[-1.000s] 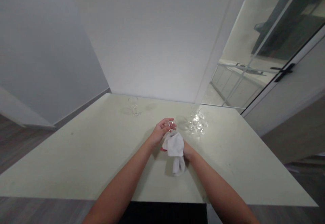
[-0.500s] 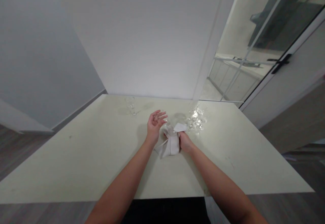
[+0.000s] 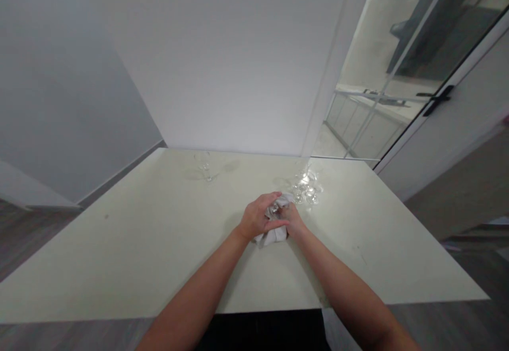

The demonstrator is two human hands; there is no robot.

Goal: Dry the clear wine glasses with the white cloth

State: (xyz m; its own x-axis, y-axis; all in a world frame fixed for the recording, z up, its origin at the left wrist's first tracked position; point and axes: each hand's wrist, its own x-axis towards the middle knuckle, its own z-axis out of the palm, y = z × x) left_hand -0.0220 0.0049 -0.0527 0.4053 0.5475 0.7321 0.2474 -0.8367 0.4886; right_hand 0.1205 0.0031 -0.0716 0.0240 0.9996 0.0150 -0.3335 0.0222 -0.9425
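Observation:
Both my hands meet over the middle of a pale table [image 3: 119, 255]. My left hand [image 3: 258, 217] is closed, its fingers wrapped over a white cloth [image 3: 273, 234] and a small clear glass [image 3: 275, 209] bundled in it. Pressed against the same cloth from the right, my right hand [image 3: 293, 221] grips it with closed fingers. Most of the glass is hidden by the cloth and fingers.
A clear stemmed glass [image 3: 204, 166] stands at the table's far left. Several clear glasses [image 3: 306, 187] cluster at the far right, just beyond my hands. A white wall runs behind the table, and a glass door [image 3: 401, 70] is at the right.
My left hand, open with fingers spread half a second ago, has come down and closed over the cloth and glass. The cloth, hanging loose before, is now bunched between both hands.

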